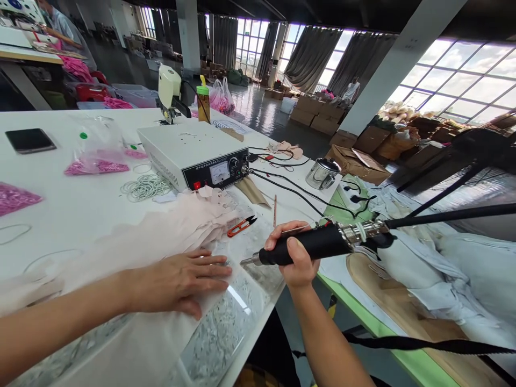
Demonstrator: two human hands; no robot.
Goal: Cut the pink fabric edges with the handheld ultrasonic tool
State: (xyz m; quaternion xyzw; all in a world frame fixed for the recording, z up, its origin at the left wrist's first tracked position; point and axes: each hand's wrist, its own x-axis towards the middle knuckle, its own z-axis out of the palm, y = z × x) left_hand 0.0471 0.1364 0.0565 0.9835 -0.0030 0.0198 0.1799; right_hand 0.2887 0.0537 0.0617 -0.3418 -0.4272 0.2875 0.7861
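My left hand (185,282) lies flat with its fingers stretched out, pressing sheer pale pink fabric (149,336) onto a clear sheet (220,328) over the table. In my right hand (298,258) is a black ultrasonic cutter handpiece (318,247), gripped around its body. Its metal tip (248,261) points left, close to the fingertips of my left hand and by the fabric's edge; whether it touches cannot be told. Orange-handled thread snips (241,227) rest just beyond the tip. Cut fabric pieces (201,212) are heaped before the control box (197,156).
Cables (290,185) run from the box across the table's right side, past a metal cup (322,173). Pale elastic loops (147,186), bags of pink pieces (97,161) and a phone (30,141) lie at left. White garments (455,269) cover a green-edged table at right. A person (66,32) stands far left.
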